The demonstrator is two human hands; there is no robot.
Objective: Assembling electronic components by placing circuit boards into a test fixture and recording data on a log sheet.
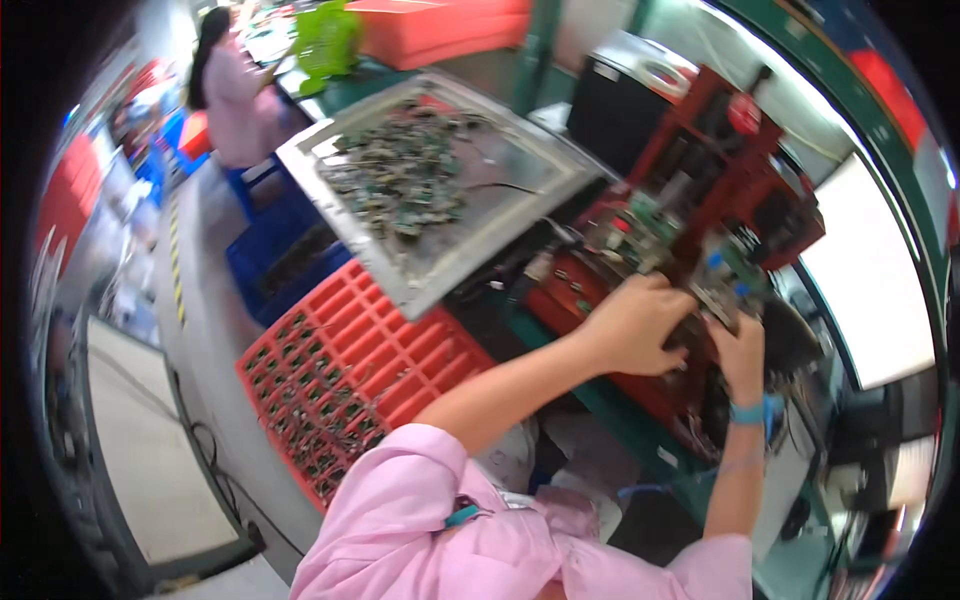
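Note:
Both my hands are at a red bench press [705,165] with a jig of metal parts and blue knobs [715,260]. My left hand [640,325] reaches over the press's red base, its fingers bent and its thumb apart from them. Nothing shows in that gap. Close beside it, my right hand [738,355] has its thumb and fingertips pinched together at the jig's near side. Blur hides what they grip. A blue band [752,411] circles my right wrist.
Left of the press, a pale-framed tray [435,280] holds a heap of small circuit boards [395,175]. Below it is a red compartment tray [420,345], partly filled with small parts. A bright white panel [870,275] stands at right. Another person in pink [235,105] works far left.

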